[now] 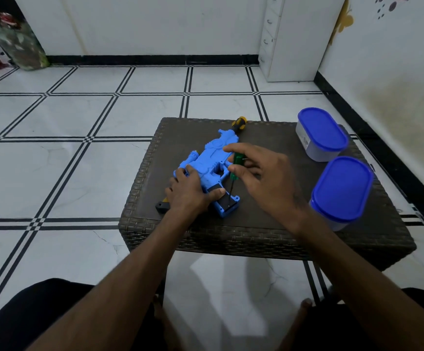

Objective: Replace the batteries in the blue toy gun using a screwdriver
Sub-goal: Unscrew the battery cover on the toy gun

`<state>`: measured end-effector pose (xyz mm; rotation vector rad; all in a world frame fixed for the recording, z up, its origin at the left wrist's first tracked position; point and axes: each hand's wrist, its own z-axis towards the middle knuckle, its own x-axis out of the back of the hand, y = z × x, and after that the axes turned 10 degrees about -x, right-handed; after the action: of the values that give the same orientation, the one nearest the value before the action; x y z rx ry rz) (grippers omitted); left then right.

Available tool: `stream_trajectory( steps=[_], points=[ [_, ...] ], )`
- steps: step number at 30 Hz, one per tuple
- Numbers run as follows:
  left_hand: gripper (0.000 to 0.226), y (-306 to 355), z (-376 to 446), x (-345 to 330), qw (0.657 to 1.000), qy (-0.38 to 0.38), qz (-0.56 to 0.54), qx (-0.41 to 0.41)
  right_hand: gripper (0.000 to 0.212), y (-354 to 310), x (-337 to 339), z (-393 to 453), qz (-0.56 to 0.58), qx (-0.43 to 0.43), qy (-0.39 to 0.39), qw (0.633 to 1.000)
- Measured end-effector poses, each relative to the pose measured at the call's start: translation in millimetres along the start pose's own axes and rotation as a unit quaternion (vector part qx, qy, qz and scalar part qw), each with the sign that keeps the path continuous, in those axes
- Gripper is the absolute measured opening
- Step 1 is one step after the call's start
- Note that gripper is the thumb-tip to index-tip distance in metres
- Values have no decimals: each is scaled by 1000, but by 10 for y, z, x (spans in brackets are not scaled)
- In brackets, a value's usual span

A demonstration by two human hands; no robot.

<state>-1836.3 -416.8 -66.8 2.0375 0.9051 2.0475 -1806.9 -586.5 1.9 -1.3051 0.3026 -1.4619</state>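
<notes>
A blue toy gun (212, 158) lies flat on a dark woven table (256, 231), muzzle pointing away, grip towards me. The grip carries a black battery cover (225, 202). My left hand (190, 191) presses down on the gun's rear and grip, thumb on the black cover. My right hand (261, 173) pinches the green handle of a small screwdriver (236, 164). Its thin shaft slants down and its tip rests on the cover near the grip's end.
Two clear containers with blue lids stand at the table's right side, one far (319, 134), one near (341, 191). A yellow-black tool handle (238, 122) lies beyond the muzzle. A small black part (162, 206) sits left of my left wrist. Tiled floor surrounds the table.
</notes>
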Motion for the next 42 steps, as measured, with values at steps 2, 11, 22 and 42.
stream_trajectory(
  steps=[2,11,22,42],
  points=[
    [112,2,-1,-2,1000,0,0,0,36,-8,17,4,2,-3,4,1000],
    [112,-5,3,-11,1000,4,3,-2,36,34,-18,-31,6,-7,-6,1000],
    [119,-80,1,13,999,-49,6,-17,38,42,-23,-62,40,-28,-26,998],
    [128,-41,39,96,995,-97,16,-5,37,-28,-58,-100,-24,4,-7,1000]
  ],
)
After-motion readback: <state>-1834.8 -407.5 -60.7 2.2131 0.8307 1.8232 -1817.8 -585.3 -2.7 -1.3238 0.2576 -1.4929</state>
